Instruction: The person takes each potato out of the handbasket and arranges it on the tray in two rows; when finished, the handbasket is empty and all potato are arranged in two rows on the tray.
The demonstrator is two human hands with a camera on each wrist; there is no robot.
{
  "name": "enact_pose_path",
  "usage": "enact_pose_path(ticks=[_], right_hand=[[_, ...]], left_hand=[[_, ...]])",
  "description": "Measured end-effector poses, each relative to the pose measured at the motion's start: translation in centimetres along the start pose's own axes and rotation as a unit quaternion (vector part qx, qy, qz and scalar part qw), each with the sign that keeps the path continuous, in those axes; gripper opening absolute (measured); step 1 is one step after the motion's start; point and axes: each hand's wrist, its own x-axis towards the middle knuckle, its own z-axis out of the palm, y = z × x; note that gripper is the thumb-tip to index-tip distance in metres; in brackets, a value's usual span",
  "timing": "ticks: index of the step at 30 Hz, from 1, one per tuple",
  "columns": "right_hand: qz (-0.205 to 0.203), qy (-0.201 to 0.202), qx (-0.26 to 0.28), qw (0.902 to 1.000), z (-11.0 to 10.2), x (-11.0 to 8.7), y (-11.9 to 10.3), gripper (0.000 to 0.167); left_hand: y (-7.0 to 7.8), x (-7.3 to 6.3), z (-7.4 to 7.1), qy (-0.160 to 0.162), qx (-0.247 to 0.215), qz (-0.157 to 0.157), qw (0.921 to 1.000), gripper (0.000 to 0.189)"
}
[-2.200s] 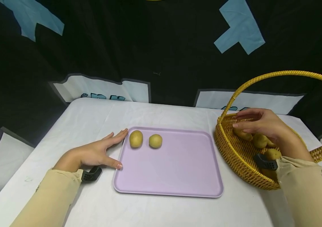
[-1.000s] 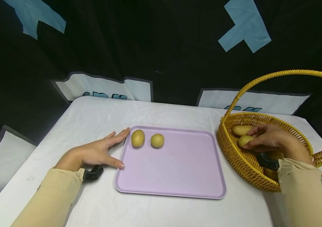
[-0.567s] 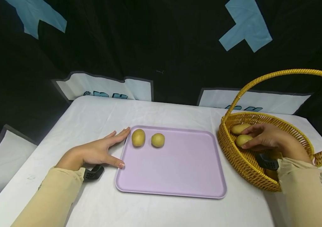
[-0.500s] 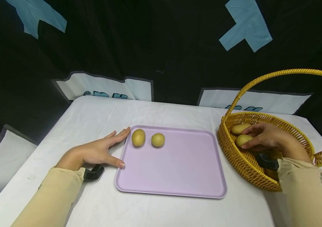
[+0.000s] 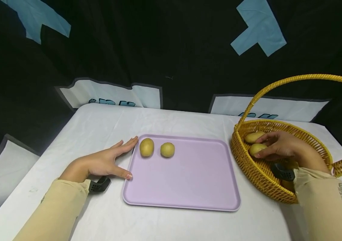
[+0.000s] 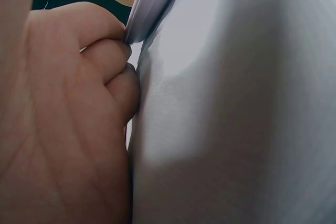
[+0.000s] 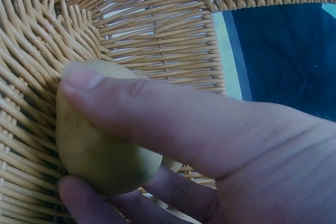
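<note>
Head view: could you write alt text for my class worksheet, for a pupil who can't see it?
A person's right hand grips a potato inside a yellow wicker basket, while the left hand touches the left edge of a lilac tray. Two more potatoes lie near the tray's far left corner; the basket stands right of the tray on a white table.

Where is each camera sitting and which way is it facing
Head: on the head, facing forward and down at tray and basket; left hand, right hand and sleeves show.
Left wrist: worn there, facing the tray's edge; left hand shows.
Right wrist: worn there, facing a potato in the basket; right hand shows, gripping it.
Head and right wrist share that potato.
</note>
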Motion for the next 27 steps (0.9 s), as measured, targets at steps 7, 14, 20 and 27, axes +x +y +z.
enact_pose_path(ticks=[7, 14, 20, 27], right_hand=[[-0.004, 0.005, -0.012, 0.9999, -0.1, 0.0, -0.2, 0.071], [-0.010, 0.019, -0.051, 0.9985, -0.3, -0.3, -0.7, 0.076], [-0.032, 0.028, -0.058, 0.9974, -0.7, -0.6, -1.4, 0.075], [-0.044, 0.047, -0.053, 0.9965, -0.7, -1.3, -2.8, 0.078]], left_hand=[[-0.1, 0.0, 0.0, 0.001, 0.003, 0.004, 1.0000, 0.118], [0.0, 0.0, -0.1, 0.001, 0.004, 0.008, 1.0000, 0.118], [0.0, 0.1, -0.2, 0.002, 0.007, 0.006, 1.0000, 0.118], [-0.1, 0.0, 0.0, 0.000, -0.001, 0.005, 1.0000, 0.118]])
